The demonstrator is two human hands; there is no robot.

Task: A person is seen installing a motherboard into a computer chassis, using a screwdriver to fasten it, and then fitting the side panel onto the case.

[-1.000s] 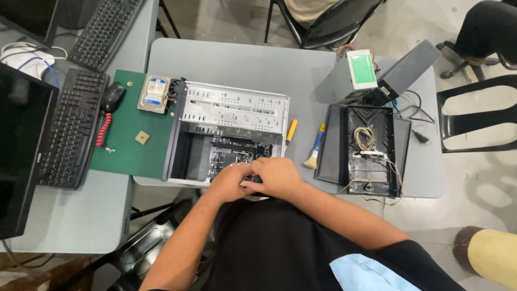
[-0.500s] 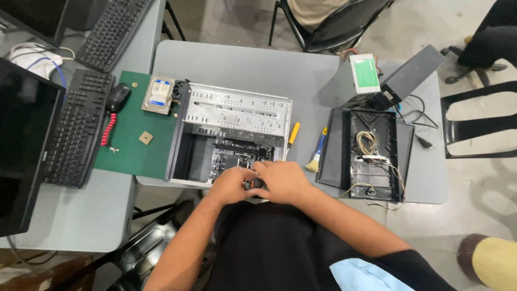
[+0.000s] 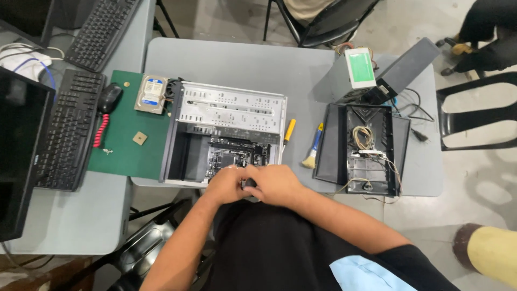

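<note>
Left hand (image 3: 225, 185) and right hand (image 3: 274, 183) meet at near edge of open computer case (image 3: 226, 134), both clenched round small dark part (image 3: 248, 184), steadying it. Screwdriver (image 3: 288, 132) and brush (image 3: 312, 148) beside case on worktop (image 3: 242, 59), within reach.

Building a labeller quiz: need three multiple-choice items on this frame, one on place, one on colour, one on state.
1. Where does the hard drive lie?
A. on the green mat
B. inside the computer case
C. on the keyboard

2. What colour is the screwdriver handle?
A. red
B. yellow
C. green

3. How are the hands placed?
A. far apart
B. together at the case's near edge
C. on the brush

Answers:
1 A, the drive sits at the mat's far corner.
2 B, yellow shows beside the case.
3 B, left hand and right hand meet on a small dark part.
</note>
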